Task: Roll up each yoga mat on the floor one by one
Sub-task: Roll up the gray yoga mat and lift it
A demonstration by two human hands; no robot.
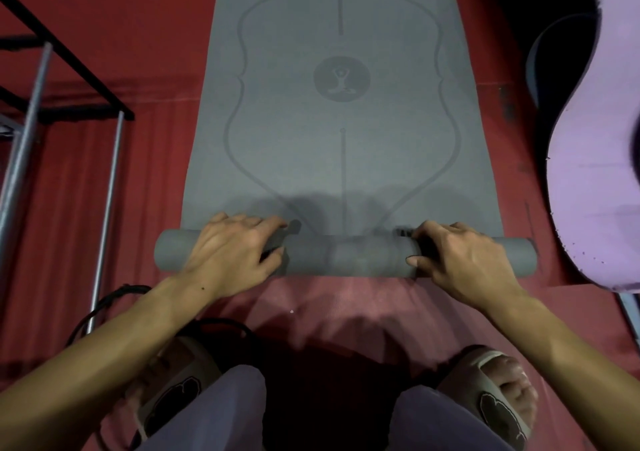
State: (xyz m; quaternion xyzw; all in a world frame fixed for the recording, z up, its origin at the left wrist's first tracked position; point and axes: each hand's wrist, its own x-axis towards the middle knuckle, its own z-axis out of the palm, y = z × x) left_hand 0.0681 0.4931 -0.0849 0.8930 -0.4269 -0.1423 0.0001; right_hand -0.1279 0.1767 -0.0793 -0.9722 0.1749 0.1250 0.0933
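A grey yoga mat [339,111] with a printed outline and a round emblem lies flat on the red floor, stretching away from me. Its near end is wound into a thick roll [346,256] lying crosswise in front of my knees. My left hand [235,253] rests on top of the roll's left part, fingers curved over its far side. My right hand [464,260] lies on the roll's right part, fingers over the top and thumb on the near side.
A purple mat [595,173] with a wavy edge lies at the right. A metal rack frame [107,194] stands at the left, with a black cable [104,305] beside my left arm. My knees and sandalled feet are at the bottom.
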